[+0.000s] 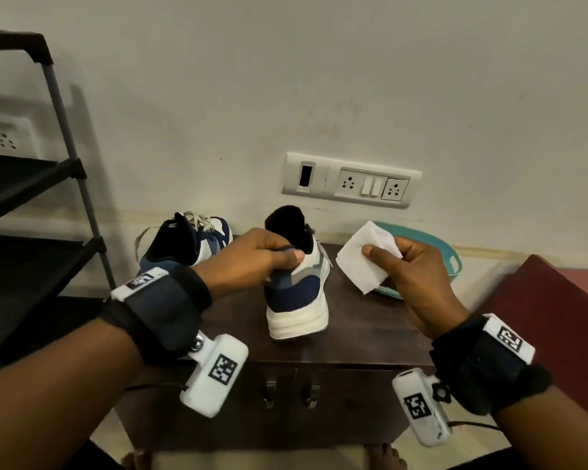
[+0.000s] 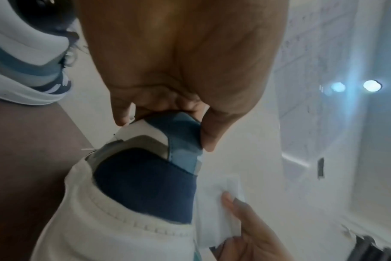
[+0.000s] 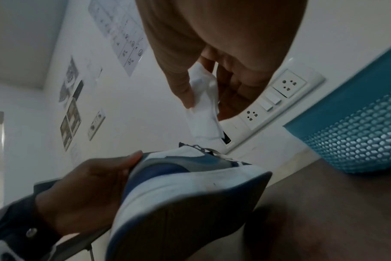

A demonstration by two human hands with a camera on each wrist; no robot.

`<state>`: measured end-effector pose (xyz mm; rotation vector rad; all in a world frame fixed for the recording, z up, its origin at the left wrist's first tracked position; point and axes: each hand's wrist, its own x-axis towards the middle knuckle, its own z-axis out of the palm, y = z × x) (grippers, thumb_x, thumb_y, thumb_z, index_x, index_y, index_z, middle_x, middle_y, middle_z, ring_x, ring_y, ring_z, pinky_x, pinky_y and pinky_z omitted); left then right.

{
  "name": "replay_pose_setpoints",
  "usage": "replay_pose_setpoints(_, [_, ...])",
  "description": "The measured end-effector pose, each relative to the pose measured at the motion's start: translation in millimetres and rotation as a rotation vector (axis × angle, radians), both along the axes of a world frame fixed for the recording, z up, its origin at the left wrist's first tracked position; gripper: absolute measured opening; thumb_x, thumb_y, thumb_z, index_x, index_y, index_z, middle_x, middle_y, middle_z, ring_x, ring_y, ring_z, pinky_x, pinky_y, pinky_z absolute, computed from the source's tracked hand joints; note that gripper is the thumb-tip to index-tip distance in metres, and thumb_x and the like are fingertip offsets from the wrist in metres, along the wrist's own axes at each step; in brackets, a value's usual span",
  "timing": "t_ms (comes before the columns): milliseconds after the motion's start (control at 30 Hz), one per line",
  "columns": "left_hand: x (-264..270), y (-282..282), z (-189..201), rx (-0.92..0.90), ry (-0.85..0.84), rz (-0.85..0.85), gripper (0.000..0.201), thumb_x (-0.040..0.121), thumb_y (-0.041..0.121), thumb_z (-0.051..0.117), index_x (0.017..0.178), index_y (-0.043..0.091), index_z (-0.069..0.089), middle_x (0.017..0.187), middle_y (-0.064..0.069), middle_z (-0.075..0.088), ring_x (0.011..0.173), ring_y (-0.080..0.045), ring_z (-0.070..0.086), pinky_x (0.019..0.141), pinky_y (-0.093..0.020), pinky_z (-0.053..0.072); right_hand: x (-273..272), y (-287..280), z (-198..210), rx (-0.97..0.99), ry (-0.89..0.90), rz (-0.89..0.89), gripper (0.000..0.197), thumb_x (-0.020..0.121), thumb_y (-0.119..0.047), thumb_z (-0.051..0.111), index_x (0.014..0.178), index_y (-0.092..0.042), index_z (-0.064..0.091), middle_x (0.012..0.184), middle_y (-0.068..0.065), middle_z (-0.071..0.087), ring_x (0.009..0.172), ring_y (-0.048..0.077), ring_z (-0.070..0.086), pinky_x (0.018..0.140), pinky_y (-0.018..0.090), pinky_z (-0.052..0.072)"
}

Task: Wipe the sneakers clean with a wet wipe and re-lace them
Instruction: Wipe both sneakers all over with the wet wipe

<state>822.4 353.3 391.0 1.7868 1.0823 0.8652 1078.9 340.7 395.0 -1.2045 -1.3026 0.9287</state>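
Observation:
A white, grey and navy sneaker (image 1: 297, 293) is tilted heel-up over the dark wooden cabinet (image 1: 360, 337). My left hand (image 1: 258, 256) grips its heel collar, thumb on the outside; the wrist view shows the same sneaker (image 2: 145, 185) under my left hand (image 2: 167, 123). My right hand (image 1: 418, 276) pinches a white wet wipe (image 1: 364, 259) just to the right of the shoe, apart from it. The right wrist view shows the wipe (image 3: 203, 109) hanging above the sneaker (image 3: 190, 185). A second sneaker (image 1: 187, 245), laced, stands at the back left.
A teal perforated basket (image 1: 445, 252) sits behind my right hand against the wall. A black shoe rack (image 1: 31, 198) stands to the left. A switch and socket panel (image 1: 350, 181) is on the wall. A reddish surface (image 1: 557, 317) lies to the right.

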Motion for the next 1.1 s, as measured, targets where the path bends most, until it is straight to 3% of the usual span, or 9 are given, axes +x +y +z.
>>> replay_pose_setpoints(100, [-17,-2,-5,-0.125,-0.142,0.0,0.074,0.079,0.05,0.069,0.105,-0.018,0.058,0.097,-0.027,0.064,0.092,-0.03,0.057,0.088,-0.045,0.043,-4,5,-6,0.136,-0.118,0.023,0.016,0.091,-0.013,0.074,0.086,-0.028,0.077,0.09,-0.002,0.079,0.083,0.012,0.074,0.073,0.029,0.06])
replay_pose_setpoints(200, [-26,-9,-20,-0.208,-0.245,0.021,0.054,0.087,0.034,0.066,0.118,-0.01,0.063,0.12,-0.028,0.067,0.117,-0.041,0.062,0.108,-0.054,0.042,-12,15,-16,0.182,-0.152,0.071,0.017,0.093,-0.009,0.071,0.086,-0.021,0.08,0.09,0.009,0.078,0.078,0.02,0.073,0.07,0.036,0.059])
replay_pose_setpoints(300, [-31,-18,-37,-0.228,-0.274,0.033,0.066,0.085,0.039,0.071,0.117,-0.016,0.056,0.117,-0.036,0.061,0.108,-0.035,0.057,0.104,-0.056,0.042,-21,20,-31,0.244,-0.285,0.102,0.013,0.094,-0.011,0.07,0.088,-0.014,0.081,0.085,0.012,0.076,0.074,0.025,0.07,0.072,0.049,0.056])
replay_pose_setpoints(467, [-29,-28,-43,-0.216,-0.125,0.019,0.024,0.097,0.02,0.053,0.107,0.0,0.064,0.1,-0.005,0.07,0.096,-0.011,0.064,0.09,-0.029,0.05,-38,8,-50,0.389,-0.481,0.306,0.027,0.091,-0.003,0.069,0.11,-0.019,0.08,0.107,-0.009,0.077,0.099,0.004,0.071,0.085,0.028,0.057])
replay_pose_setpoints(633, [-37,-23,-29,-0.153,0.107,0.049,0.033,0.08,0.031,0.051,0.1,0.009,0.064,0.1,-0.011,0.066,0.095,-0.028,0.06,0.093,-0.048,0.048,-44,6,-57,0.432,-0.556,0.424,0.031,0.093,-0.001,0.067,0.118,-0.016,0.077,0.12,-0.007,0.074,0.116,-0.001,0.065,0.102,0.027,0.053])
replay_pose_setpoints(767, [-35,-8,-28,-0.205,0.01,0.104,0.016,0.099,0.02,0.058,0.091,0.008,0.065,0.095,-0.003,0.072,0.09,-0.016,0.066,0.088,-0.035,0.051,-44,8,-60,0.504,-0.648,0.5,0.034,0.094,-0.004,0.07,0.125,-0.018,0.073,0.13,-0.008,0.069,0.125,0.0,0.06,0.107,0.027,0.049])
replay_pose_setpoints(933, [-36,10,-28,-0.272,-0.023,0.057,0.027,0.103,0.008,0.052,0.13,0.004,0.058,0.123,-0.011,0.07,0.111,-0.024,0.068,0.099,-0.036,0.053,-41,16,-46,0.469,-0.612,0.481,0.036,0.096,-0.003,0.067,0.124,-0.025,0.073,0.125,-0.013,0.071,0.117,0.007,0.067,0.099,0.035,0.055])
replay_pose_setpoints(1033, [-35,14,-27,-0.308,-0.029,0.019,0.03,0.104,0.008,0.051,0.134,0.006,0.055,0.123,-0.011,0.07,0.112,-0.026,0.069,0.1,-0.038,0.054,-40,18,-38,0.397,-0.455,0.343,0.038,0.098,-0.006,0.063,0.116,-0.039,0.073,0.103,-0.018,0.077,0.092,0.031,0.073,0.08,0.048,0.059])
replay_pose_setpoints(1100, [-34,15,-25,-0.339,-0.036,0.016,0.031,0.104,0.009,0.052,0.134,0.006,0.055,0.124,-0.011,0.07,0.115,-0.028,0.068,0.103,-0.044,0.052,-37,19,-39,0.454,-0.429,0.258,0.034,0.097,-0.005,0.064,0.118,-0.03,0.074,0.103,-0.017,0.077,0.09,0.025,0.074,0.078,0.043,0.06])
